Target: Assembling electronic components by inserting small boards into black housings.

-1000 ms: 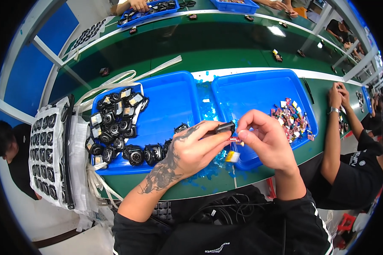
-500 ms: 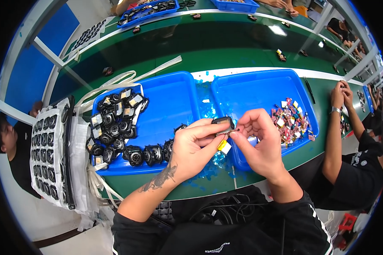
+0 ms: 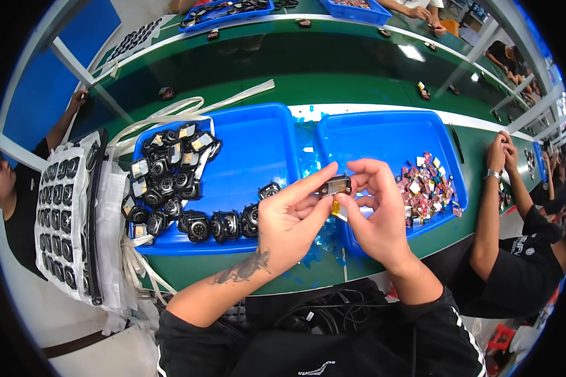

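My left hand: I am bending its fingers partway, the thumb and fingertips of this left hand [image 3: 294, 212] gripping the left side of a small dark housing [image 3: 339, 186].
My right hand: I am curling the fingers of this right hand [image 3: 378, 212] with the thumb below them, gripping the housing at its right side; my fingers are hiding the exact contact.
Housing: I am holding it raised between both hands, in front of the gap between two trays, its flat brownish face showing.
Yellow-and-white piece: it is hanging just under the housing, beside my right thumb; I cannot tell how it is joining on. This yellow-and-white piece [image 3: 339, 211] is lying partly behind the thumb.
Left tray: this blue left tray [image 3: 258, 141] is carrying a heap of black casings [image 3: 168, 182] on its left side, with more lining up along the near edge toward my left wrist.
Right tray: this blue right tray [image 3: 377, 133] is holding a pile of small colourful parts [image 3: 426, 187] at its right end.
Desk: the green desk [image 3: 363, 270] is bearing both trays, blue scraps [image 3: 309, 164] scattering between them.
Left edge: a padded stack of casing sheets [image 3: 69, 217] is standing beside the left tray, pale straps [image 3: 170, 119] trailing past it.
Right edge: a co-worker [image 3: 506, 264] is sitting beyond the right tray, holding both hands together over the desk.
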